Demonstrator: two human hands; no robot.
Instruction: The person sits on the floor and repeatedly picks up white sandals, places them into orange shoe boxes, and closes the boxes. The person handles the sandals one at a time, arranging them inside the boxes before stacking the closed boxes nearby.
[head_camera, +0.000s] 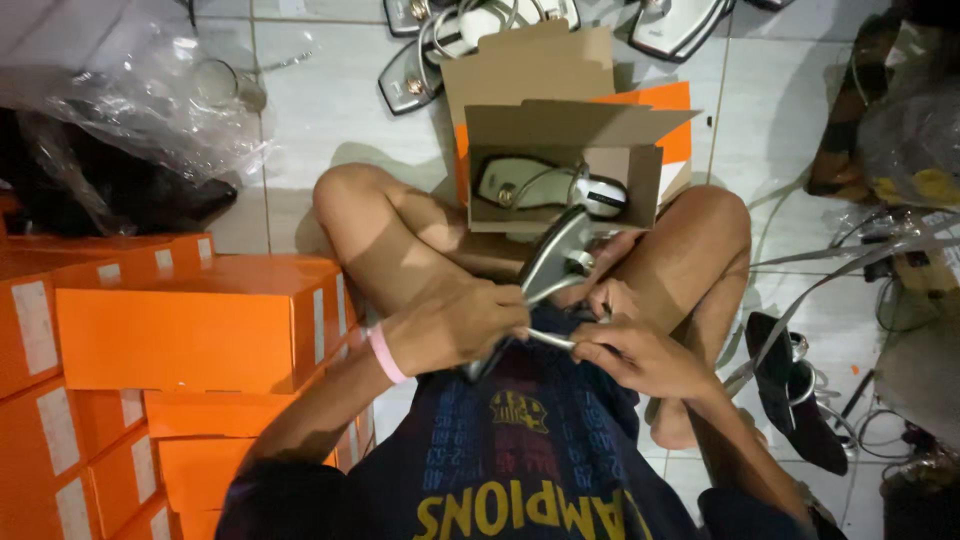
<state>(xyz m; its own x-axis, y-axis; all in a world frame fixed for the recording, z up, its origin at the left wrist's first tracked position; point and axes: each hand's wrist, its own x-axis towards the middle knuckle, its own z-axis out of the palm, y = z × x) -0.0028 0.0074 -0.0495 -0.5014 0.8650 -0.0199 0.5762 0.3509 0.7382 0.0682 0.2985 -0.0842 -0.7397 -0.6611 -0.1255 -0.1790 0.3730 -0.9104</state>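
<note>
Head view looks down at a person sitting cross-legged on a tiled floor. The left hand, with a pink wristband at the wrist, is closed around the lower part of a grey iron held tilted over the lap. The right hand pinches the iron's pale cord between fingertips, just beside the left hand. Beyond the knees stands an open cardboard box with another iron lying inside. Stacked orange boxes fill the floor's left edge. More irons lie along the top edge, and a dark one sits right of the legs.
</note>
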